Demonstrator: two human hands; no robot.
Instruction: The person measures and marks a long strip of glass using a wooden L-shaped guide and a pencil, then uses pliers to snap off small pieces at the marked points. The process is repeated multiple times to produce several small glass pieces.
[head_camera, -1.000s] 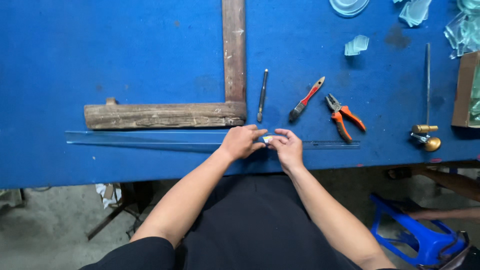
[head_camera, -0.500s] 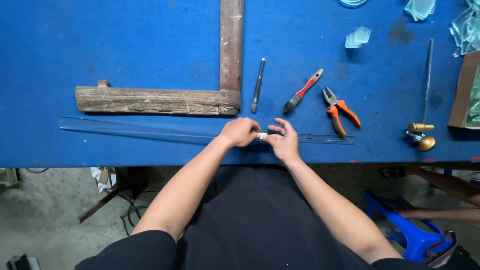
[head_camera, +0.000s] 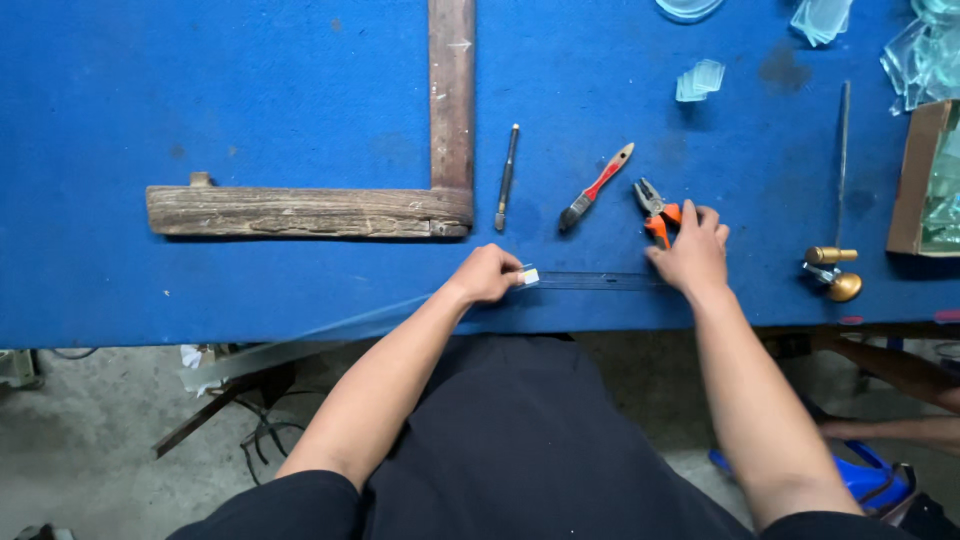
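My left hand (head_camera: 487, 275) pinches the end of a long narrow glass strip (head_camera: 300, 345). The strip slants down to the left, past the front edge of the blue table (head_camera: 250, 110). A small white bit (head_camera: 529, 276) shows at my fingertips. A shorter dark glass strip (head_camera: 600, 282) lies flat on the table between my hands. My right hand (head_camera: 692, 252) closes over the handles of orange pliers (head_camera: 652, 203), whose jaws point away from me.
A weathered wooden L-shaped square (head_camera: 440, 210) lies at the left and centre. Beside it are a thin glass cutter (head_camera: 507, 175) and a red-handled brush (head_camera: 597, 187). A brass-headed tool (head_camera: 835, 270), glass offcuts (head_camera: 700, 80) and a cardboard box (head_camera: 915, 180) sit at the right.
The long strip has split in two. My left hand swung its long piece down off the table edge. My right hand moved right onto the orange pliers.
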